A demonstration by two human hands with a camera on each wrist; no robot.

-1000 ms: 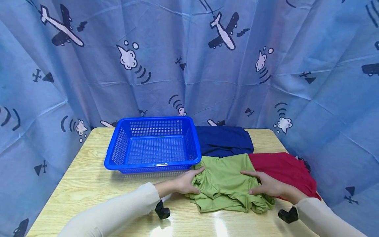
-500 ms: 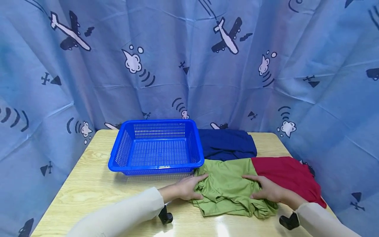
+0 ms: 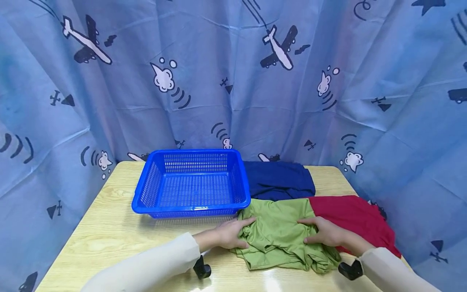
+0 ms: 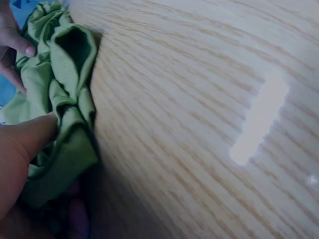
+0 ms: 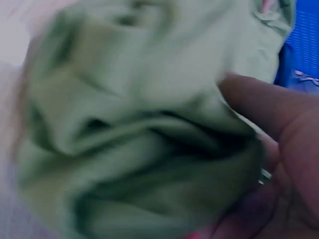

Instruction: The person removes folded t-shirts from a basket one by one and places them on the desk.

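A crumpled, partly folded green garment (image 3: 278,229) lies on the table before me; its exact kind is unclear. My left hand (image 3: 230,234) grips its left edge; in the left wrist view the thumb is on the green fabric (image 4: 75,112) and some fingers go beneath the fold. At the opposite end my right hand (image 3: 325,232) holds the bunched right side between thumb and fingers. Close up in the right wrist view, the loose folds (image 5: 149,99) look blurred, and the fingers under them are partly hidden.
A blue plastic basket (image 3: 195,209) stands at the back left, nothing visible inside. Behind the green garment lies folded navy cloth (image 3: 279,178), and red cloth (image 3: 354,221) spreads to its right. A patterned blue curtain (image 3: 204,81) hangs behind the wooden table (image 3: 102,239).
The head view has shifted slightly, so everything sits a little lower. Both hands keep their places at the green garment's sides, with barely any movement.
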